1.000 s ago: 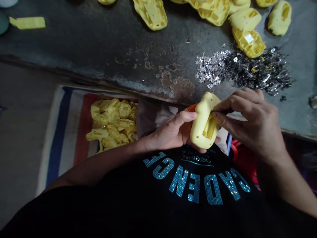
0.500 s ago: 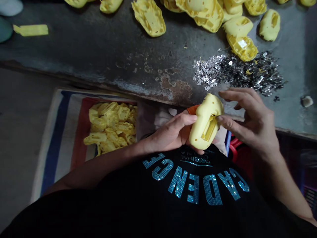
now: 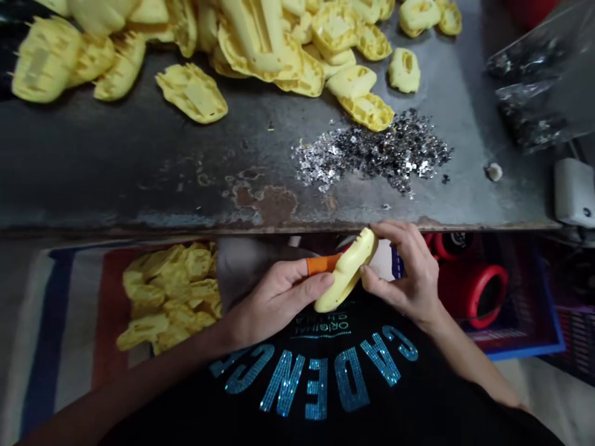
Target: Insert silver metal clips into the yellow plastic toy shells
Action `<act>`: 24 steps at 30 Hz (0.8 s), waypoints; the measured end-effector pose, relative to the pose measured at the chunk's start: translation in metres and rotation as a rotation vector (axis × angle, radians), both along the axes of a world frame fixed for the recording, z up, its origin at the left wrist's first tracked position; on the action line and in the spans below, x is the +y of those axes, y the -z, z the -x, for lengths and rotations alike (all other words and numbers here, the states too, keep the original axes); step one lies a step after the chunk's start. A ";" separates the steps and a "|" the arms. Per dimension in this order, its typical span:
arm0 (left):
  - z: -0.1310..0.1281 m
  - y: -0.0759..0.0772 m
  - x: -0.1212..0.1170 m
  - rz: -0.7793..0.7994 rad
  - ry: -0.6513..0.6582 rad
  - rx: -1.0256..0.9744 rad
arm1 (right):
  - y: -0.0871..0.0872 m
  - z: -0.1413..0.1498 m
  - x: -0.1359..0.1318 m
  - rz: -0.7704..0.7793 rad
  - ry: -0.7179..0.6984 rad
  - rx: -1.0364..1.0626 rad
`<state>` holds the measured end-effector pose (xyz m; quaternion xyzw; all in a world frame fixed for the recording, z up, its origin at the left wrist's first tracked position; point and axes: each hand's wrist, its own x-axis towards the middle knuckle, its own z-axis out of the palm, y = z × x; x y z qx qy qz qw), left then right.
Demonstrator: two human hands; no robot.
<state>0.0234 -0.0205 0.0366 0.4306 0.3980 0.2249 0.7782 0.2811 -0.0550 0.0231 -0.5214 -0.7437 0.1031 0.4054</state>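
A yellow plastic shell (image 3: 348,271) is held tilted on its edge in front of my chest, below the bench edge. My left hand (image 3: 283,291) is closed on its lower left side, thumb on the outer face and an orange finger cover (image 3: 323,264) on the index finger. My right hand (image 3: 406,269) grips the shell's upper right end, fingertips at the top and thumb against the side. Whether a small part sits under the right fingertips is hidden. A heap of small shiny metal clips (image 3: 372,152) lies on the bench just beyond.
Many yellow shells (image 3: 260,43) are piled along the back of the metal bench (image 3: 93,167). More shells (image 3: 174,297) fill a striped sack (image 3: 77,310) at lower left. Plastic bags of dark parts (image 3: 534,105) and a white device (image 3: 574,192) stand right. Red round items (image 3: 471,291) sit in a blue crate (image 3: 525,353).
The shell has turned from showing its slotted face to edge-on. My right hand has closed in from beside the slot onto the shell's upper end. The camera view has shifted right.
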 end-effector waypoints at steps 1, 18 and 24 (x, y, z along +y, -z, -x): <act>-0.003 0.001 0.001 0.008 0.014 0.009 | 0.003 -0.002 -0.005 -0.010 0.021 0.001; 0.001 0.020 0.031 0.379 -0.182 -0.322 | 0.028 -0.065 0.069 0.159 0.231 -0.392; 0.007 0.023 0.033 0.427 -0.158 -0.417 | 0.023 -0.064 0.067 0.209 0.062 -0.228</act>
